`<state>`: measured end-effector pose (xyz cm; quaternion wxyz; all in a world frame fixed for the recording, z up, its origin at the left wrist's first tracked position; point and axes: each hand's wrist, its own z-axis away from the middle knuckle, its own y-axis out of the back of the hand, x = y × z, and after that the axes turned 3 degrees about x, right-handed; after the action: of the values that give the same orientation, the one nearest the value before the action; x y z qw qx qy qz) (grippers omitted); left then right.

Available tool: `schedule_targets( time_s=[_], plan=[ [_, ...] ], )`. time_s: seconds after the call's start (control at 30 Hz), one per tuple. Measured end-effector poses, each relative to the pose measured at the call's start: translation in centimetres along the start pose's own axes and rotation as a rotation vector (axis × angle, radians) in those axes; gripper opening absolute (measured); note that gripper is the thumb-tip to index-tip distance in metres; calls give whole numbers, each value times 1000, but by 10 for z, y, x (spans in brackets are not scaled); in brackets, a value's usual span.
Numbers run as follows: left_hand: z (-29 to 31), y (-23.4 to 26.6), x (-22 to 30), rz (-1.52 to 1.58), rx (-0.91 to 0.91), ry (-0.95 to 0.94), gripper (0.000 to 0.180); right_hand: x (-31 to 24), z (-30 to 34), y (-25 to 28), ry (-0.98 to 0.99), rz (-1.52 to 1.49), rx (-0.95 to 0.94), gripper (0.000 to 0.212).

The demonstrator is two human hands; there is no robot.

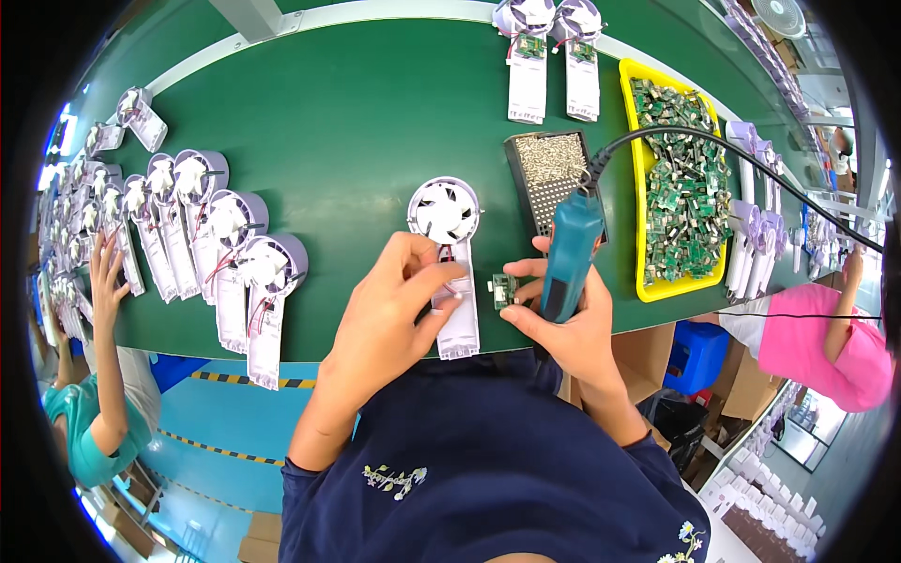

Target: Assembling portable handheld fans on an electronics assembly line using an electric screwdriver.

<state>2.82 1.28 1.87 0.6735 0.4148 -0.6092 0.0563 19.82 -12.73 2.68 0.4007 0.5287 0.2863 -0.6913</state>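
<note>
A handheld fan housing [459, 330] lies on the green table in front of me, its round head with white blades pointing away. Over its handle, my left hand [392, 305] pinches a thin wire with a small white plug near the fingertips. To the right, my right hand [579, 324] keeps a teal electric screwdriver [574, 246] against the palm. The thumb and a finger of that hand also grip a small green circuit board [500, 292] just beside the handle. The screwdriver's tip is hidden.
A black screw tray [556, 202] and a yellow bin [641, 235] of circuit boards stand to the right. The screwdriver's black cable [741, 145] arcs over the bin. Several fan housings [264, 324] line the left, where a co-worker's hand [110, 272] reaches in. Two fans with boards [527, 89] lie behind.
</note>
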Motion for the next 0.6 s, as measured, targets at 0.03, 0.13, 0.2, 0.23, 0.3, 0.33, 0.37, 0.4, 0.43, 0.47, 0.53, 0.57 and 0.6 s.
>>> schedule_targets(
  time_s=[0.03,0.13,0.2,0.23,0.3,0.33,0.37,0.4,0.43,0.47,0.53,0.57,0.6],
  plan=[
    [2,-3,-4,71,75,31,20,0,-2,-2,24,36,21,75],
    [0,-13,-20,103,326,-56,15,-6,-6,-13,28,118,31,70],
    [1,-20,-21,164,375,17,13,-9,-9,-20,46,241,33,65],
    [0,-22,-21,215,403,42,12,-9,-10,-24,74,307,36,62],
    [0,-25,-23,271,432,73,11,-11,-13,-32,110,463,47,57],
    [1,-26,-24,289,431,102,10,-13,-13,-36,107,468,44,57],
    [0,-26,-24,307,432,130,10,-16,-14,-39,160,525,52,58],
    [-1,-25,-23,311,436,134,10,-17,-15,-41,214,580,60,58],
    [-2,-24,-21,323,424,152,10,-15,-16,-41,240,613,60,61],
    [-2,-23,-20,335,410,170,10,-14,-16,-42,238,617,56,61],
    [-1,-20,-21,345,403,174,9,-12,-16,-43,286,657,54,60],
    [0,-20,-21,354,396,175,10,-10,-16,-42,284,661,51,60],
    [0,-19,-21,363,388,175,10,-7,-15,-40,273,640,58,60]
  ],
)
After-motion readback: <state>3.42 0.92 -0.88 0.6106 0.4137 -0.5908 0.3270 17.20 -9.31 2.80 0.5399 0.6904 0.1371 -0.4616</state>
